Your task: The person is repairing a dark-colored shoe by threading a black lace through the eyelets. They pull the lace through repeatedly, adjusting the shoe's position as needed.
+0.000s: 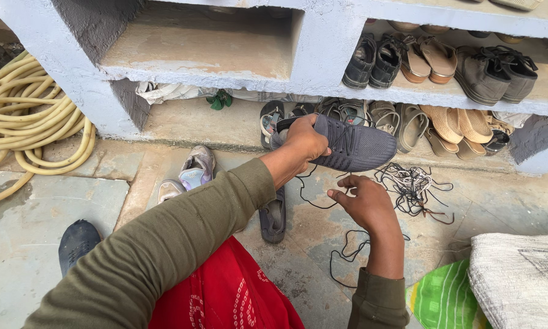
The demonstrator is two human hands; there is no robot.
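Holding a dark grey knit sneaker [353,146] by its heel, the left hand [305,141] is clamped around the back of the shoe and keeps it raised, sole down, just in front of the lower shelf [189,122] of a concrete shoe rack. The right hand [366,204] sits below the shoe's toe end with fingers loosely curled together; a thin black lace [341,253] trails from the shoe past that hand and loops on the stone floor [36,207], though whether the fingers actually pinch it I cannot tell. By my reading, the lacing of this sneaker is the step in hand, and working the lace would call for a firm pinch on its tip and a steady shoe.

Room is tight ahead: the shelf edge and a row of sandals [408,122] lie just behind the sneaker, and a tangle of spare laces [411,183] lies on the floor near the right hand. A black slipper [274,216] lies beside the left forearm. More open floor lies to the left, towards the coiled yellow hose [30,116].
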